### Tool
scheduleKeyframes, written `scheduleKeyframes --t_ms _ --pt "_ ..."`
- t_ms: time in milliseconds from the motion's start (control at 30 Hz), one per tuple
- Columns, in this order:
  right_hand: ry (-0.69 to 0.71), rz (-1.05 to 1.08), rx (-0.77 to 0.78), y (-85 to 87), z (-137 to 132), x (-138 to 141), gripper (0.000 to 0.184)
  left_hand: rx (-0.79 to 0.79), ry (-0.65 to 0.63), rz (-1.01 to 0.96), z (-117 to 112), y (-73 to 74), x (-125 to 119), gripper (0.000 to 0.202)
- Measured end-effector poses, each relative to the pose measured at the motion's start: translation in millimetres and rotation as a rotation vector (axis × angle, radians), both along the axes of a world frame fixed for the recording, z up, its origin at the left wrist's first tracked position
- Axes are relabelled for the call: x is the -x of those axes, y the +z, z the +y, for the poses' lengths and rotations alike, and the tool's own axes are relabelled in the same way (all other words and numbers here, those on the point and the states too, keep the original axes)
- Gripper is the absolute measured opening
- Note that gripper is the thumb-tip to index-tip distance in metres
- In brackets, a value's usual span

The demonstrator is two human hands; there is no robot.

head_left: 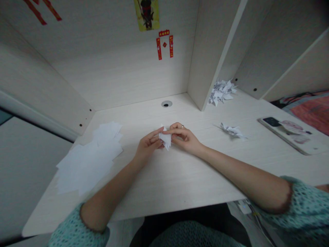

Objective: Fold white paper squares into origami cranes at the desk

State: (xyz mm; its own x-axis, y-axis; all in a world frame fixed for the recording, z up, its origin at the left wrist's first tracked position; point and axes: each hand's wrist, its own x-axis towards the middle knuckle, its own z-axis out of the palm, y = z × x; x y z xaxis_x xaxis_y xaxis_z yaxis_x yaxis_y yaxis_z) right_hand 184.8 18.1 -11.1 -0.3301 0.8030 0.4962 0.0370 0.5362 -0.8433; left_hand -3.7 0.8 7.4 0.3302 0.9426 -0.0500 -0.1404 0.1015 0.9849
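Between my two hands, just above the middle of the desk (164, 185), is a small piece of folded white paper (166, 139) with pointed corners. My left hand (149, 143) pinches its left side between thumb and fingers. From the right, my right hand (185, 139) grips the upper right edge, fingers curled, with a ring on one finger. The folds on the paper's underside are hidden by my fingers. To the left lies a spread pile of white paper sheets (89, 154). On the right sits a small cluster of folded white paper pieces (233, 131).
A larger heap of folded paper pieces (222, 92) lies behind the upright divider (213, 51). A phone in a decorated case (295, 135) rests at the right, near a red cloth (313, 109). A cable hole (167, 104) is at the back of the desk.
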Motion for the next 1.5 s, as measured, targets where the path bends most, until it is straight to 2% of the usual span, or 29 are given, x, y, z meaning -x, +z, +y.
scheduleKeyframes --t_ms 167,467,667,833,1100,1500 --pt "0.11 0.024 0.136 -4.1 6 -4 0.022 0.036 0.002 -0.015 -1 2.1 0 0.07" --pt "0.181 0.104 0.198 -7.0 7 -3 0.023 0.015 -0.005 0.018 0 3.0 0 0.065" --pt "0.276 -0.007 0.13 -0.7 5 -2 0.028 -0.043 -0.061 0.098 -2 3.1 0 0.063" --pt "0.254 -0.082 0.047 -0.1 5 -4 0.029 -0.03 -0.04 0.123 -2 4.3 0 0.063" --pt "0.198 -0.087 -0.054 5.2 0 -3 0.028 -0.017 -0.012 0.13 0 2.1 1 0.062" --pt "0.248 -0.126 -0.018 1.2 4 -3 0.025 -0.009 0.02 0.115 -1 2.1 -1 0.064"
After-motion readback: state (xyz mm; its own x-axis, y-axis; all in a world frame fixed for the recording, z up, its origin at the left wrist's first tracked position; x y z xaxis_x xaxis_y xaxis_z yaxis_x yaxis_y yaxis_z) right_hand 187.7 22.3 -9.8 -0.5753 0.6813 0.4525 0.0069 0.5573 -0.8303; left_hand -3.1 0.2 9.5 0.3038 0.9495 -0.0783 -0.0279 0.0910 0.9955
